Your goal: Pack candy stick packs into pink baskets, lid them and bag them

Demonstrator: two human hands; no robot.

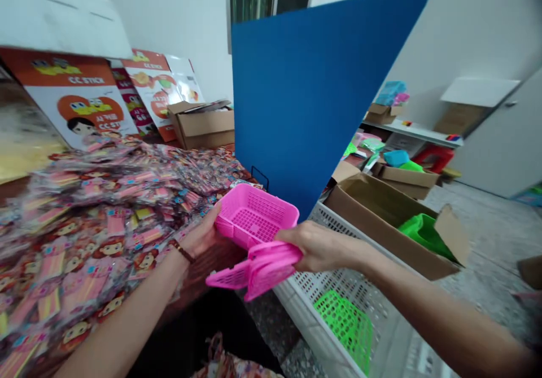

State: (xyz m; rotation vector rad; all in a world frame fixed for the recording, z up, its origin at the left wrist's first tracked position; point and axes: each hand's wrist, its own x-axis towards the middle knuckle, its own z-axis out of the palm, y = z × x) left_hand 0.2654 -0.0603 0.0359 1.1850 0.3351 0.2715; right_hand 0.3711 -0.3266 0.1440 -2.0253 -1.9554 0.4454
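A pink plastic basket point(254, 208) with slotted walls is tilted toward me, its inside showing. My left hand point(207, 228) grips its left end, with the fingers partly hidden behind the wall. Close below the basket, my right hand point(315, 245) is closed around several flat pink perforated plastic panels point(266, 265), which fan out to the left. Whether those panels touch the basket I cannot tell. Left of my left hand lie heaps of clear-wrapped packets point(114, 225) with pink and yellow sticks and cartoon-girl cards.
A tall blue board point(309, 101) stands behind the basket. At lower right, a white perforated crate point(339, 279) holds a green panel point(347, 324). Beyond it, an open cardboard box point(368, 211) contains a green plastic piece. Printed cartons point(80, 104) line the back left.
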